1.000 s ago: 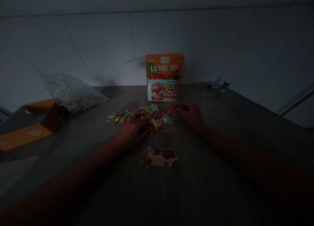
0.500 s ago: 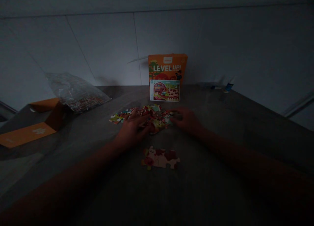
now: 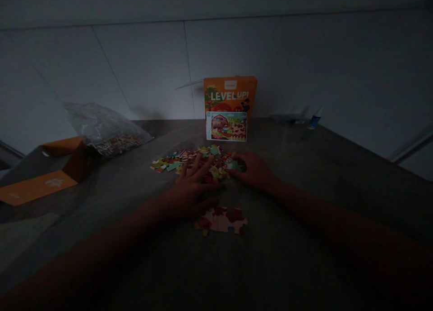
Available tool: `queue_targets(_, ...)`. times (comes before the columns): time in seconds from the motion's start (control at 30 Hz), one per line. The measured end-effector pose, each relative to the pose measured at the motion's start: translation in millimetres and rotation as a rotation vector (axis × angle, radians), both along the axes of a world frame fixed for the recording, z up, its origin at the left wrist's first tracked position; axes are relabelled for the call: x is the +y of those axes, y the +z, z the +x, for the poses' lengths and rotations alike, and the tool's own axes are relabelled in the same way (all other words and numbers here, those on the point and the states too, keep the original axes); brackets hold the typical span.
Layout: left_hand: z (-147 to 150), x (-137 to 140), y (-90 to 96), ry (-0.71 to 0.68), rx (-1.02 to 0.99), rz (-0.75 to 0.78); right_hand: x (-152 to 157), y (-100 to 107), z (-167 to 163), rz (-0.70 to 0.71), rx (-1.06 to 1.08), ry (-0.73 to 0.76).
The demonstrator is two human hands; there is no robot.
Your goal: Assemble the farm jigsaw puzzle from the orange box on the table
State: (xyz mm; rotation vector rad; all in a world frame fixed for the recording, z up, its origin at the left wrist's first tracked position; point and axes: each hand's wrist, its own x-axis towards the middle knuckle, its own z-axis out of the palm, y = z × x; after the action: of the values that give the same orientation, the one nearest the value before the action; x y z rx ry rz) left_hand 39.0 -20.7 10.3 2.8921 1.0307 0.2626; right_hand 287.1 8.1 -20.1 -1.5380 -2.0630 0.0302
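Two hands are out over the dim tabletop. My left hand lies flat, fingers spread, its tips on the near edge of the loose pieces. My right hand is curled at the pile's right end; I cannot tell whether it grips a piece. Just below my left hand sits a joined section, apart from the pile. Behind the pile a box stands upright with a picture card leaning on it. Far left are a plastic bag and an orange tray
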Motion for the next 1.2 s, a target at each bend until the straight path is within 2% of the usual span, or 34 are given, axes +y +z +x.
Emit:
queue_targets(0.17,-4,6,-3.3,0.068,-0.002,-0.061,-1,2,-1,0.042,0.017,0.042)
queue_targets(0.4,-7,14,-8.0,0.224,-0.081,0.032,-1,8,-1,-0.108,0.09,-0.06)
queue_targets(0.5,-7,14,-7.4,0.255,-0.087,0.035,0,9,-1,-0.131,0.122,-0.08)
queue_targets(0.67,-6,14,-6.6,0.255,-0.099,0.038,-2,10,-1,-0.118,0.182,-0.094)
queue_targets(0.83,-8,15,-9.1,0.257,-0.09,0.043,-2,8,2,-0.018,0.304,-0.099)
queue_targets(0.93,-8,14,-7.9,0.208,-0.074,0.027,1,6,3,0.001,0.506,-0.073)
queue_targets(1.07,-6,7,-3.1,0.023,-0.072,-0.042,-1,6,-5,-0.129,0.844,0.149)
queue_targets(1.13,-5,3,-1.6,-0.061,-0.068,-0.074,-6,8,-11,-0.178,0.861,0.244)
queue_targets(1.2,-5,1,-1.4,-0.107,-0.068,-0.087,-11,10,-16,-0.18,0.792,0.284)
